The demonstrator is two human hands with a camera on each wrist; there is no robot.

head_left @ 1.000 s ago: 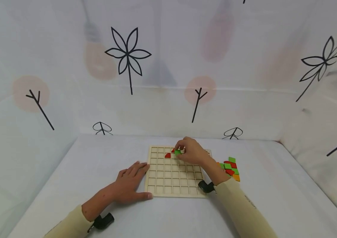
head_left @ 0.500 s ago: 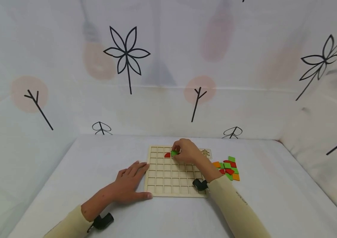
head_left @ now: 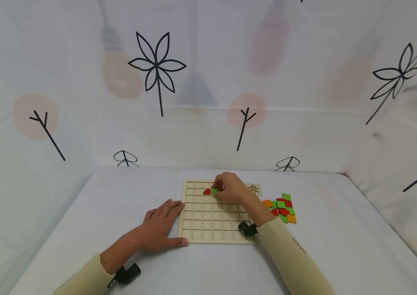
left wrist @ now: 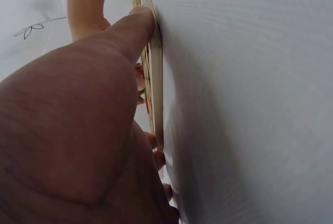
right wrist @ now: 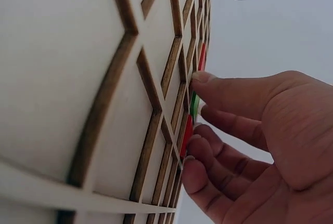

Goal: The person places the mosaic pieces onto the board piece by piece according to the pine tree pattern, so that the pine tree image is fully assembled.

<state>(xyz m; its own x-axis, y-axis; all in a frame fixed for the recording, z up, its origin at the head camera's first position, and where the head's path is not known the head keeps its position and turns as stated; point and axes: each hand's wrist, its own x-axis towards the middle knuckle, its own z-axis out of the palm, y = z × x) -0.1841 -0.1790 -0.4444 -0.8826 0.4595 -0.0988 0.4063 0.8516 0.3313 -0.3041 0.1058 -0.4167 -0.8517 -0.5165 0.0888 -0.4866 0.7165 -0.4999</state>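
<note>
A pale wooden grid board (head_left: 197, 234) lies on the white table. My left hand (head_left: 158, 231) rests at its left side, fingers straight and spread, with the thumb (left wrist: 140, 18) on the near corner. Over the far rows, my right hand (head_left: 233, 189) pinches a small green tile (head_left: 214, 191) between thumb and forefinger, right at a grid cell. Left of that tile, a red tile (head_left: 207, 191) with a curved edge sits in its cell. In the right wrist view, the green tile (right wrist: 194, 104) shows between red pieces, its edges partly covered by fingertips.
A loose heap of green, red and orange tiles (head_left: 281, 206) lies to the right of the board. A small pattern (head_left: 254, 189) on a fine grid shows at the board's far right corner. A printed white cloth wall (head_left: 193, 135) stands behind the table.
My right hand has shifted slightly left with the green tile and lowered it to the cell beside the red tile. My left hand has stayed where it was.
</note>
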